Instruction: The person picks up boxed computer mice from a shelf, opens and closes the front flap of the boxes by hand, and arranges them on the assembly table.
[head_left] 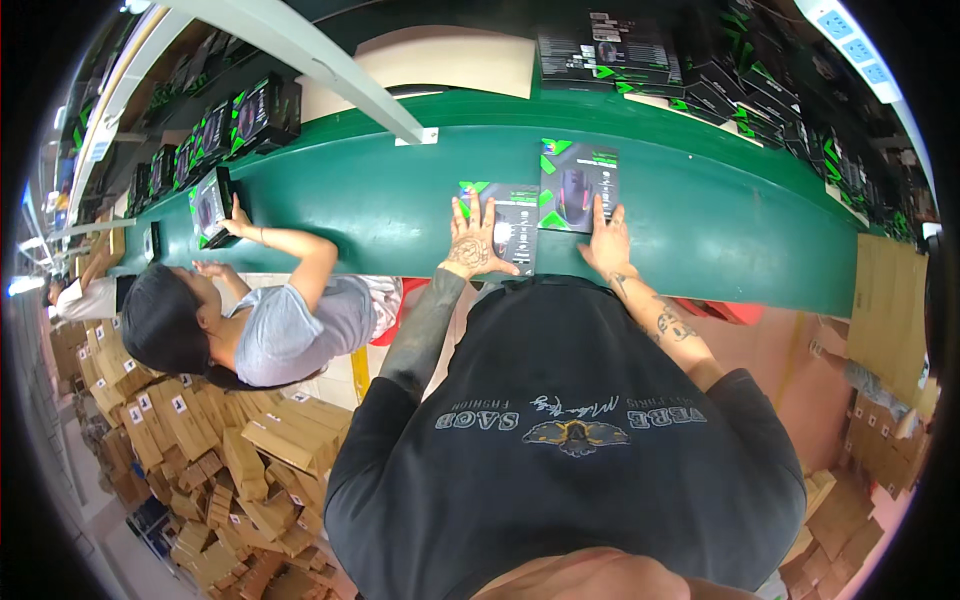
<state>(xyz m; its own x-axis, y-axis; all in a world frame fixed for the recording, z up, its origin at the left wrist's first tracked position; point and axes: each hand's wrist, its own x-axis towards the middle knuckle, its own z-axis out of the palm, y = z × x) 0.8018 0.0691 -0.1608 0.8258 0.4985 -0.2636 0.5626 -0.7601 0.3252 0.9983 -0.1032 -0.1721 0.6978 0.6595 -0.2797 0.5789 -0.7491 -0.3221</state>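
Observation:
Two flat black-and-green computer mouse boxes lie side by side on the green bench [380, 190] in front of me. My left hand [472, 245] rests with fingers spread over the left mouse box [517, 215], covering part of its front. The right mouse box [580, 180] lies slightly farther off, with a dark mouse pictured on it. At that box's lower right corner, my right hand [608, 242] touches it with fingers stretched out. Neither hand is wrapped round a box.
To my left, a co-worker [280, 310] holds a similar box [211, 208]. More boxes [262, 115] stand on the shelf beyond, and stacked boxes [640, 60] lie at the back right. A pale metal post [330, 75] meets the bench ahead. Brown cartons [290, 435] pile up behind the co-worker.

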